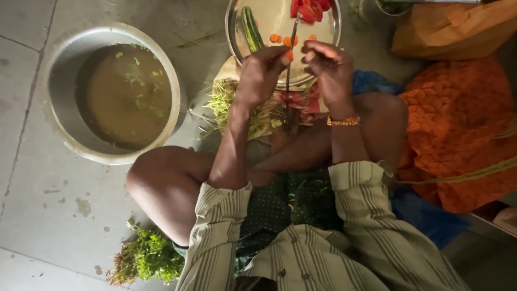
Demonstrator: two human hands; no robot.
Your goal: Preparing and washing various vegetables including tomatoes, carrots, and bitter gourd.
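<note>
I sit on the floor with both hands raised over a round steel plate (323, 37). My left hand (262, 73) pinches an orange carrot piece (290, 55) at its fingertips. My right hand (331, 67), with a beaded bracelet on its wrist, grips the other side of the carrot. A thin upright blade (291, 64) stands between the two hands, and the carrot is pressed against it. On the plate lie a green cucumber (251, 29), a few carrot slices (280, 39) and red tomato pieces (309, 9).
A big steel basin (64, 59) of murky water with green bits stands at the left. Green trimmings (221, 102) lie under the plate. A bunch of leafy greens (145, 258) lies by my knee. Orange cloth (458, 124) and an orange bag (452, 29) are at the right.
</note>
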